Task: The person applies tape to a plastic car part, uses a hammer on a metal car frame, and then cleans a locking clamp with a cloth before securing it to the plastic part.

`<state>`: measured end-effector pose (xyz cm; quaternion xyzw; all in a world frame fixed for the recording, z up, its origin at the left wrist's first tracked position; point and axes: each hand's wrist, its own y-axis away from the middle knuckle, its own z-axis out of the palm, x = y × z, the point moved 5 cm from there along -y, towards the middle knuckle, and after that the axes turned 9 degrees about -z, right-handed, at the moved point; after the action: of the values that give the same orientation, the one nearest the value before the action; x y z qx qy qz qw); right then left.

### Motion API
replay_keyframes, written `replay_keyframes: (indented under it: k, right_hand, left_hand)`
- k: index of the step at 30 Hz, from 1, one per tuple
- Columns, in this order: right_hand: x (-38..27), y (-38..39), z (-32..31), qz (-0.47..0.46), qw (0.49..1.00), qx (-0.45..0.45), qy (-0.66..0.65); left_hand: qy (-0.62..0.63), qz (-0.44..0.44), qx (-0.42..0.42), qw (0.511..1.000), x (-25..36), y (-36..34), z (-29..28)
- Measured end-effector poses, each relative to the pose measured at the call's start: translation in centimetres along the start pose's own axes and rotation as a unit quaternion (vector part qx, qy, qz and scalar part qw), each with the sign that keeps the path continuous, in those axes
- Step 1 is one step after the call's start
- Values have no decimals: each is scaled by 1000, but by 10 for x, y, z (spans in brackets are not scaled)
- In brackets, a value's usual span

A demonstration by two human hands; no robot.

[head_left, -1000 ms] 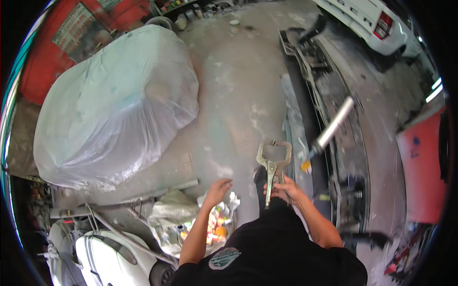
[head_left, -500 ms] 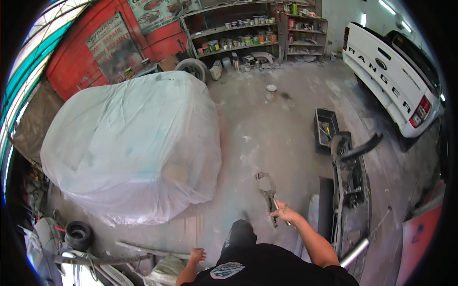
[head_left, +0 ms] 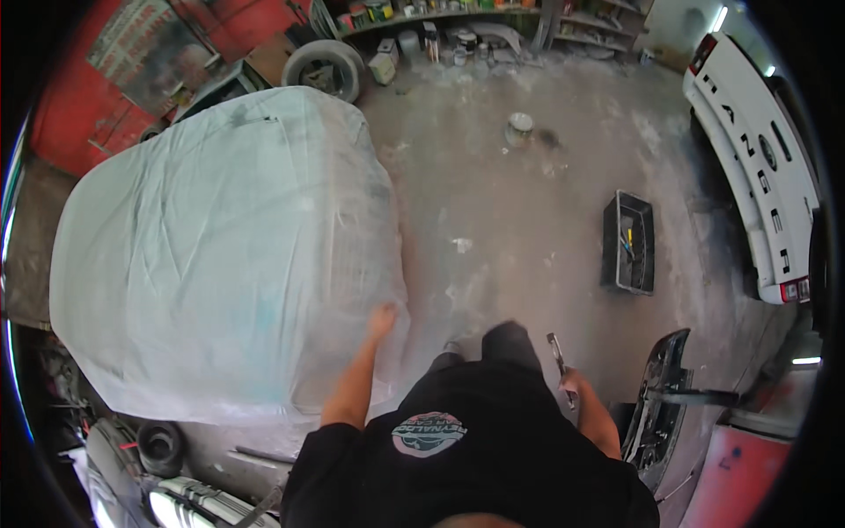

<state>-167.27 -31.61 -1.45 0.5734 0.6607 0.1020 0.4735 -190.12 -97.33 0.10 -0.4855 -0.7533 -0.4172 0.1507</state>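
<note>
Right now, left hand (head_left: pixel 381 320) loose and empty beside plastic-covered car (head_left: pixel 220 255), right hand (head_left: pixel 570 384) gripping locking pliers (head_left: pixel 556 354) by the hip, black tool tray (head_left: pixel 628 243) on floor ahead.

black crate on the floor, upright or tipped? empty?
Upright and not empty: the black crate sits flat on the concrete floor, open top up, with a few small tools inside.

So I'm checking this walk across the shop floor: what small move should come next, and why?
Probably a short step ahead and to the right, toward the black tool tray on the floor. The right hand holds the locking pliers low at the side, the tray lies ahead on that side, and the left hand hangs close to the plastic-covered car, so veering right keeps clear of the sheeting.
</note>
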Motion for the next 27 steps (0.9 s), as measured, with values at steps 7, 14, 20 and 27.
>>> replay_keyframes:
  k: [7, 14, 20, 27]
  right_hand:
    - [56, -74, -20, 280, 916, -106, -266]
    - [59, -332, -283, 224, 926, -74, -296]
    - [-75, -483, -694, 47, 965, 248, -70]
    - [-191, -618, -905, 7, 885, 457, -90]
  left_hand:
    - [71, 81, -86, 990, 308, -236, 7]
    - [-194, 381, -210, 879, 323, -424, 22]
    - [8, 35, -159, 987, 474, -587, -93]
    - [-70, 213, 155, 962, 723, -904, -316]
